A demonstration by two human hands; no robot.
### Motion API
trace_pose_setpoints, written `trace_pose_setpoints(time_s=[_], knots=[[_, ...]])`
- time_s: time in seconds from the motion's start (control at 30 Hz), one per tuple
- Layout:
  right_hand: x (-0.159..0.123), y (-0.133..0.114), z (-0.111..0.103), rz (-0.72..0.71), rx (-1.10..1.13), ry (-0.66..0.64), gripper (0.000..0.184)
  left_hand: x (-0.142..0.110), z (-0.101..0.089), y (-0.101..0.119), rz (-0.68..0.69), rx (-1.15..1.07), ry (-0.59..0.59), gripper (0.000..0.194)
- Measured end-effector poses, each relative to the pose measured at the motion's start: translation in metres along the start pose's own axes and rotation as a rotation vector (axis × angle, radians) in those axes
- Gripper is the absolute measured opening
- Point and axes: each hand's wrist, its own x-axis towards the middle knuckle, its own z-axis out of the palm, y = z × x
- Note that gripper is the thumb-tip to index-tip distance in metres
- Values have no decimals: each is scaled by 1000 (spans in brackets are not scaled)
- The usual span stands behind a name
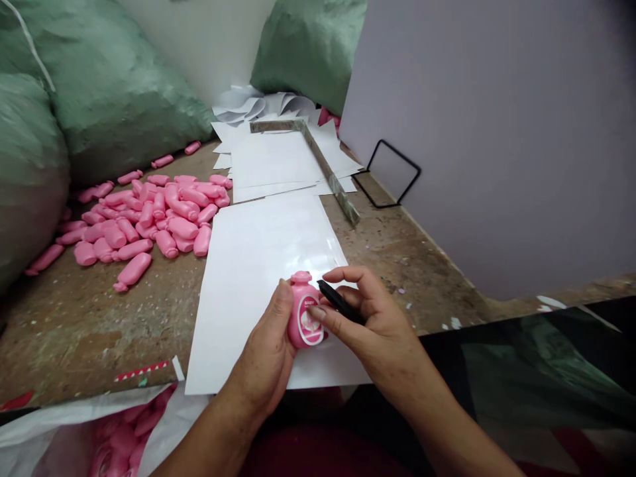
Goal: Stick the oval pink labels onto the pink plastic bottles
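Note:
My left hand [268,338] is closed round a small pink plastic bottle [296,324], held upright over the white sheets. An oval label reading "BABY" [310,319] is on the bottle's front. My right hand [377,321] grips a slim black pen-like tool [340,301] whose exact kind I cannot make out. Its tip points toward the bottle's neck, and the right thumb presses on the label. Under both hands lies a stack of glossy white sheets [258,245]. To the left is a heap of similar pink bottles [163,212], with no labels visible.
Large green sacks [124,99] stand behind the heap. A wooden angle strip [328,165] lies on more white sheets [273,159]. A black wire stand [392,172] rests by the grey panel [497,146]. At lower left, an open white bag [50,424] holds pink bottles [124,440].

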Motion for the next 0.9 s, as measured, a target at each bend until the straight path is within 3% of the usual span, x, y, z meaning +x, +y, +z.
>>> trace_pose_setpoints(time_s=[0.2, 0.37, 0.57, 0.77, 0.9], knots=[[0, 2, 0, -26, -47, -13, 34, -2, -1, 0, 46, 118, -41, 39], [2, -1, -2, -128, -272, 2, 23, -3, -4, -3, 71, 222, -18, 38], [3, -11, -12, -226, -512, -5, 11, -4, -1, 0, 79, 160, 24, 41], [8, -14, -15, -159, -228, -27, 16, -8, -1, 4, 2, 204, -73, 43], [14, -11, -13, -120, -110, -73, 23, -11, -7, 4, 3, 296, -145, 57]])
